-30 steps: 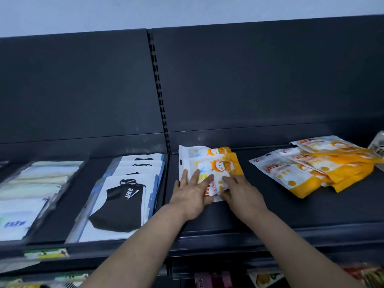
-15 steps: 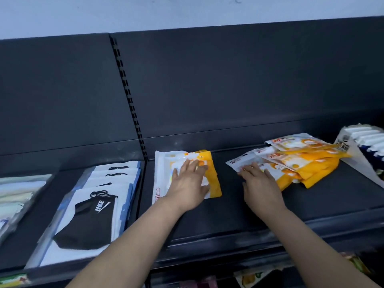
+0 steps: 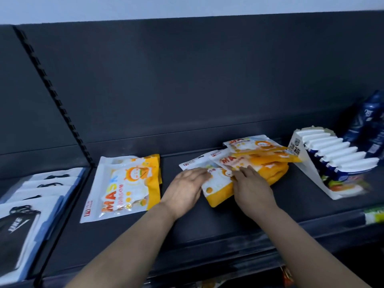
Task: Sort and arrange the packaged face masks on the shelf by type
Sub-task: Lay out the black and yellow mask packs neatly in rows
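At eight o'clock the black mask packets point(image 3: 18, 221) run off the left edge. At three o'clock the blue packs point(image 3: 369, 121) are blurred and cut off. My right hand point(image 3: 253, 186) covers part of the orange pile point(image 3: 276, 169); its lower packets I cannot count.

The mask packs point(image 3: 124, 188) are orange and white with a cartoon face, the shelf point(image 3: 207, 221) dark grey

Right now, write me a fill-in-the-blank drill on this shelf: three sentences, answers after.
The left hand and right hand both touch the loose orange pile, which lies to the ____ of the neat orange stack.
The neat stack's top pack reads ____ in big letters.
The packs at far left hold ____ masks.
Answers: right, MASK, black.
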### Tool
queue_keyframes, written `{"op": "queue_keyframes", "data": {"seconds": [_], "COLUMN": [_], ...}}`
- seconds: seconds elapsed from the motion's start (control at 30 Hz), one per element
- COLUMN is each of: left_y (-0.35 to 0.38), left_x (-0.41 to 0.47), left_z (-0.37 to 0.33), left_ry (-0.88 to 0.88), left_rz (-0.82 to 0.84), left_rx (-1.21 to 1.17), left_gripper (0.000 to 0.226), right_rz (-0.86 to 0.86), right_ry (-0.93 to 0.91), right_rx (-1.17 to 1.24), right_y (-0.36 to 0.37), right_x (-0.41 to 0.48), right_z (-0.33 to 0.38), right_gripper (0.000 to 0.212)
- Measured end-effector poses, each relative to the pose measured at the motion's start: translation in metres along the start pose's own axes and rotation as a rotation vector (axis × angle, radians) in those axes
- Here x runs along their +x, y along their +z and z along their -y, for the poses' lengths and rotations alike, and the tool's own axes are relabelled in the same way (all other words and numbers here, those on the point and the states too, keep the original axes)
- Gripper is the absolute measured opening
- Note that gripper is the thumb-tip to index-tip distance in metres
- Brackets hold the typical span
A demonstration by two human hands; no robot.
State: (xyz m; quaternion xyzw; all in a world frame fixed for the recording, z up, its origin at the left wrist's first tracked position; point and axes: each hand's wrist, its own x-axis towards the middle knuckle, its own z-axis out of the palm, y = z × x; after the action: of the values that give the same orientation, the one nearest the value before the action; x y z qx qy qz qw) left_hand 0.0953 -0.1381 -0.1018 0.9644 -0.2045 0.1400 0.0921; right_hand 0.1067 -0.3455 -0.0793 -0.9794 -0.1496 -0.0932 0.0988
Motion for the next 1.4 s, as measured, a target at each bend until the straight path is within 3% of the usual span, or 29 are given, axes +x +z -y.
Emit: {"op": "queue_keyframes", "data": {"seconds": [0.13,0.3,0.5,0.6,0.7,0.77,0.83,0.93,1.03,1.1,1.2,1.3,1.4], "left_y": [0.006,-0.023,-0.083,-0.103,-0.097,-0.092,-0.098,-0.105,-0.102,-0.099,-0.100,-0.105,-0.108], "left_x": [0.008,0.004,-0.066,-0.111,-0.149,-0.164,-0.167,-0.164,-0.167,-0.171,-0.176,-0.171,-0.156], "left_z": [-0.002,-0.002,0.029,0.033,0.024,0.024,0.027,0.037,0.051,0.059,0.065,0.061,0.058], "left_ry": [0.009,0.082,0.007,-0.141,-0.247,-0.325,-0.478,-0.626,-0.722,-0.702,-0.653,-0.648,-0.559], "left_rz": [-0.133,-0.375,-0.566,-0.448,-0.005,0.169,0.142,-0.005,0.132,0.251,0.293,0.231,0.137], "left_rx": [-0.020,0.086,0.460,0.616,0.604,0.395,0.121,0.047,-0.088,-0.108,-0.083,-0.083,0.047], "left_gripper": [0.049,0.039,0.033,0.032,0.040,0.050,0.053,0.053,0.069,0.072,0.074,0.070,0.057], "right_rz": [-0.029,-0.250,-0.111,-0.036,0.121,0.208,0.256,0.282,0.292,0.268,0.290,0.277,0.133], "right_ry": [-0.009,-0.121,-0.250,-0.329,-0.342,-0.346,-0.336,-0.302,-0.259,-0.239,-0.216,-0.181,-0.143], "right_rx": [0.060,0.236,0.435,0.504,0.470,0.409,0.369,0.375,0.360,0.331,0.300,0.335,0.315], "right_y": [0.003,-0.005,-0.001,-0.001,0.005,0.010,0.014,0.018,0.021,0.022,0.021,0.015,0.003], "right_x": [0.002,0.012,0.009,-0.001,-0.015,-0.025,-0.032,-0.040,-0.045,-0.046,-0.044,-0.043,-0.046], "right_z": [-0.008,0.005,0.075,0.114,0.142,0.153,0.161,0.172,0.181,0.187,0.192,0.195,0.193], "right_gripper": [0.038,0.032,0.040,0.039,0.039,0.042,0.050,0.061,0.065,0.060,0.054,0.052,0.037]}}
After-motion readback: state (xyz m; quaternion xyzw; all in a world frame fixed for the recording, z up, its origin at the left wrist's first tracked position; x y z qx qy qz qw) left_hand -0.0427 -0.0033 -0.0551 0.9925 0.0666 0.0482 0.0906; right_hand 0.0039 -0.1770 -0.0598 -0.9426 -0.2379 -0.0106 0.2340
